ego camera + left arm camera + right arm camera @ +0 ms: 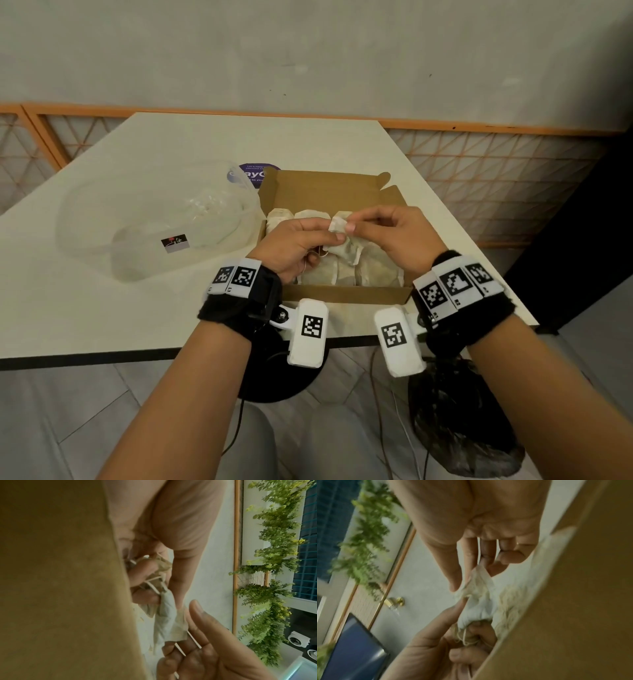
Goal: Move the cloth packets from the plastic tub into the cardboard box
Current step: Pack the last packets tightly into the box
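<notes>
An open cardboard box [322,190] sits on the table and holds several beige cloth packets [375,272] in rows. Left of it stands the clear plastic tub [102,212]; I see no packet in it. Over the box both hands hold one cloth packet [346,245]. My left hand [322,240] grips its gathered drawstring end. My right hand [352,224] pinches its upper corner between thumb and forefinger. In the left wrist view the packet [165,618] hangs between the hands. The right wrist view shows the packet [479,597] pinched beside the box wall [573,601].
A round purple sticker [248,173] lies behind the tub. The table's near edge [137,356] runs just below my wrists. A black plastic bag [455,431] sits on the floor at the right, beside cables. An orange lattice screen [486,161] stands behind the table.
</notes>
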Tool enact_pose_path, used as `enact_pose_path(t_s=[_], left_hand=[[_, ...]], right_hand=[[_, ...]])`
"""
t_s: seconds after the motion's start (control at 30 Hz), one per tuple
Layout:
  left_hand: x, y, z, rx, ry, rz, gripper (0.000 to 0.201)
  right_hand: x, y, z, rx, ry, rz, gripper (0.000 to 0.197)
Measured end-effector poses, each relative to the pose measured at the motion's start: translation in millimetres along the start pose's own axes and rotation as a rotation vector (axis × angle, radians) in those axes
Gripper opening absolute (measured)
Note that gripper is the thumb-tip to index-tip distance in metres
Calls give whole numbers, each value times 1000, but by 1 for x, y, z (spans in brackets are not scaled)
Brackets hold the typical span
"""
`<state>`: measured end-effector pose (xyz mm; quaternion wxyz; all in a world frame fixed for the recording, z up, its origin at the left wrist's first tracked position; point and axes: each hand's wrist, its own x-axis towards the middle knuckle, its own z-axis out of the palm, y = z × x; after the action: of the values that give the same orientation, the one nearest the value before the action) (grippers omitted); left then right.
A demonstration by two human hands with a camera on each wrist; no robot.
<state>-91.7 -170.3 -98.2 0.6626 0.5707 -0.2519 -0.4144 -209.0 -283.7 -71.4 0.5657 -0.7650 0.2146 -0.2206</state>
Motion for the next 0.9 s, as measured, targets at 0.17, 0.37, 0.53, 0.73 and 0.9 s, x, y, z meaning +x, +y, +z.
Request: enact_pose_path(t_s=[0.17, 0.37, 0.53, 0.73, 0.9], left_hand=[[1, 0, 1, -36, 28, -20, 5], [3, 0, -3, -153, 115, 4, 11], [5, 2, -7, -298, 129, 29, 11], [2, 6, -9, -549, 99, -7, 22], [1, 8, -8, -586, 90, -39, 22]], right_hand=[[2, -13, -24, -274, -68, 59, 13], [-2, -28, -59, -509, -218, 85, 15], [4, -11, -53, -719, -352, 132, 9], [5, -4, -44, -853, -175, -95, 23], [-8, -3, -34, -1058, -373, -110, 8]])
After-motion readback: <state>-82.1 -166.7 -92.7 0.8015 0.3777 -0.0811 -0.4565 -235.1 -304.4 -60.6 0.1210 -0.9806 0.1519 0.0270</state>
